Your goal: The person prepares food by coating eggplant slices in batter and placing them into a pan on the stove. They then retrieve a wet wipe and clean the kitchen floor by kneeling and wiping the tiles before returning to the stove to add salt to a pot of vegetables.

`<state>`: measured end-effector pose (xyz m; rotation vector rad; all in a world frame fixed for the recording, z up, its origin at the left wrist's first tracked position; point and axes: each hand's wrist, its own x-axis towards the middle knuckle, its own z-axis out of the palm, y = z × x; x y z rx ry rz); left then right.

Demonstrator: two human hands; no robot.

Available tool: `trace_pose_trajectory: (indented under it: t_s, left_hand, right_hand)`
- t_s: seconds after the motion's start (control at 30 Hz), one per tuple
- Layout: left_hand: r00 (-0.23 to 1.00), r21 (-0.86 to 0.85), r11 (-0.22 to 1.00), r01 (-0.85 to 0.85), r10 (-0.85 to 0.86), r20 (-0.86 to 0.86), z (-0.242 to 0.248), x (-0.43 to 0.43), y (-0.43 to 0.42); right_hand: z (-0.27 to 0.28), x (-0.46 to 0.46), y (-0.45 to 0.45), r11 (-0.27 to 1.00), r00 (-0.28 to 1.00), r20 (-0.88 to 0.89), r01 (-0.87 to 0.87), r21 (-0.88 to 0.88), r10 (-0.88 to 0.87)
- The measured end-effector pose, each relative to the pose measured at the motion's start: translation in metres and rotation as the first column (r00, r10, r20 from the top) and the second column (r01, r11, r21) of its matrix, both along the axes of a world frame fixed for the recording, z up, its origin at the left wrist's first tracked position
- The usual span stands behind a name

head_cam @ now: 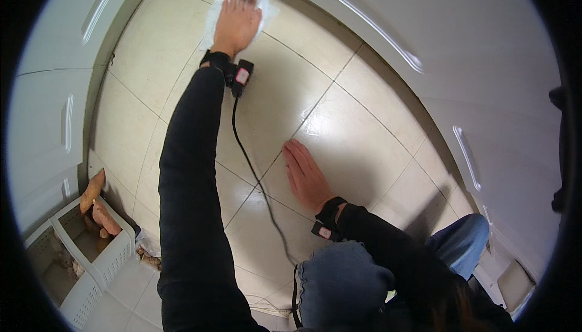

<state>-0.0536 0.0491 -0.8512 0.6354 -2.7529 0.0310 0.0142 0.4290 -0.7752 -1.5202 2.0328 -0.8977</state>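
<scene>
My left hand lies flat, with its fingers a little apart, on a white cloth or paper wipe on the tiled floor. The hand covers the middle of the wipe, and the fingertips are slightly blurred. Nearer to me, my right hand is empty and low over the floor, its fingers straight and side by side; whether it touches the tiles I cannot tell. Both wrists wear black straps with small black devices. A black cable runs from the left wrist device back towards my knee.
White panelled cabinet fronts border the floor at the right, and others at the left. A light plastic basket with sweet potatoes stands at the lower left, a clear bag beside it. My denim-covered knees are close below.
</scene>
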Motion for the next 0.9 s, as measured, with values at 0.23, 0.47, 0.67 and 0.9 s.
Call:
trace_pose_trajectory:
  t_s: [0.23, 0.47, 0.67, 0.9]
  left_hand:
    - [0.973, 0.068, 0.972, 0.226, -0.222, -0.062, 0.025, -0.014, 0.139]
    - [0.943, 0.217, 0.918, 0.331, -0.330, -0.044, 0.041, -0.005, 0.266]
    - [0.895, 0.333, 0.838, 0.432, -0.444, -0.043, 0.044, 0.010, 0.390]
    - [0.797, 0.540, 0.600, 0.591, -0.540, -0.272, 0.041, 0.036, 0.541]
  right_hand:
    - [-0.011, -0.021, 0.023, 0.964, 0.934, 0.318, 0.219, -0.152, -0.162]
    - [0.016, -0.105, 0.136, 0.689, 0.690, 0.407, 0.703, -0.177, -0.599]
    - [0.026, -0.155, 0.197, 0.581, 0.616, 0.472, 0.778, -0.240, -0.630]
    - [0.022, -0.162, 0.244, 0.604, 0.536, 0.622, 0.787, -0.123, -0.571]
